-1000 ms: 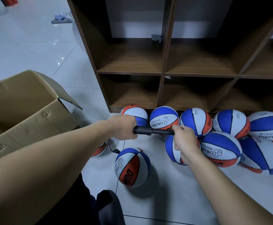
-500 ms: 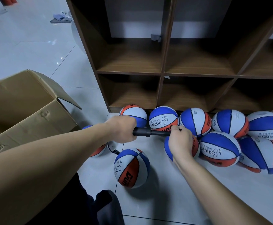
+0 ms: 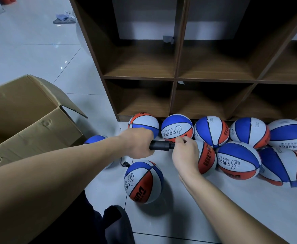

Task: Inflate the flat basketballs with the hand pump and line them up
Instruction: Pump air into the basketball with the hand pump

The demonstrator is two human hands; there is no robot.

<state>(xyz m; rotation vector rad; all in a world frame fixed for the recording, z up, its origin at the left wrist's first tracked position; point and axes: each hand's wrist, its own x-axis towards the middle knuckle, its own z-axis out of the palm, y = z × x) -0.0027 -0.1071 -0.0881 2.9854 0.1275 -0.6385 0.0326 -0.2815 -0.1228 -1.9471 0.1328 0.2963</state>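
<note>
Here the writing on the balls reads most plainly: the word "CHILDREN" with a thumbs-up drawing and a line of small Chinese characters shows on the second ball in the back row [image 3: 177, 128], on a front-row ball [image 3: 238, 160] and on the ball at the far right [image 3: 289, 134]. The lone ball [image 3: 143, 181] nearest the person carries the same thumb drawing and bold black letters on its orange panel, too skewed to read for sure. All the balls are blue, white and orange.

The left hand [image 3: 138, 142] grips the body of the black pump [image 3: 161, 145], fingers curled round it. The right hand [image 3: 185, 154] holds the other end of the pump, its fingers pinched at the handle just beside the barrel, so the pump looks pushed nearly closed. A thin black hose [image 3: 124, 162] runs down from the pump to the lone ball on the floor [image 3: 232, 208].

Five balls stand in a row touching the foot of the wooden shelf [image 3: 176, 78], whose compartments hold only small scraps of paper or tape. Three more balls lie just in front of that row. An open cardboard box [image 3: 29, 124] stands at the left; its contents cannot be seen. Another ball [image 3: 94, 139] peeks out between the box and the left forearm.
</note>
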